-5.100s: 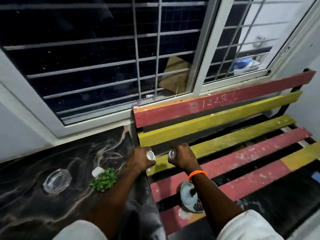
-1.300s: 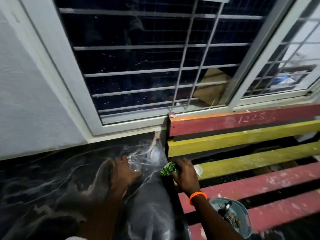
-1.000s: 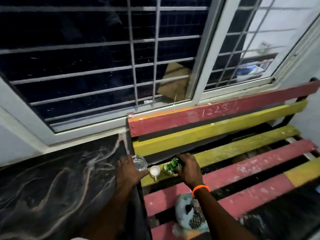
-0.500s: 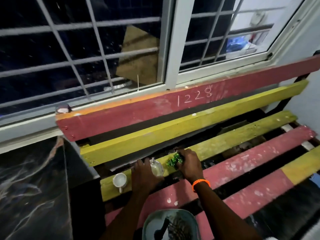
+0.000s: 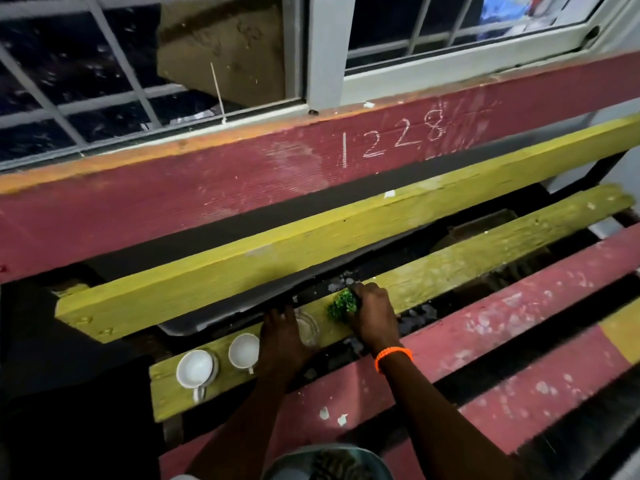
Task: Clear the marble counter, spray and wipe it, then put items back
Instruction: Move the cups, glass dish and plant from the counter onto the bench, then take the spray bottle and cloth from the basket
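On the yellow seat slat (image 5: 450,268) of the painted bench, we see 2 white cups (image 5: 195,369) (image 5: 243,350) standing side by side near its left end, handles toward us. Just right of the cups, the left hand (image 5: 281,336) lies over a clear glass dish (image 5: 307,328), fingers curled on its rim; the dish rests on that slat. Right of the dish, the right hand (image 5: 375,318) is closed around a small green leafy plant (image 5: 342,304), held at the slat's surface, and an orange wristband (image 5: 393,355) circles that wrist. Above the slat, the red backrest board (image 5: 173,199) bears the chalked number "1228" (image 5: 393,142). Below the slat, at the bottom edge, a pale blue bowl (image 5: 329,462) shows partly. The marble counter is out of view.
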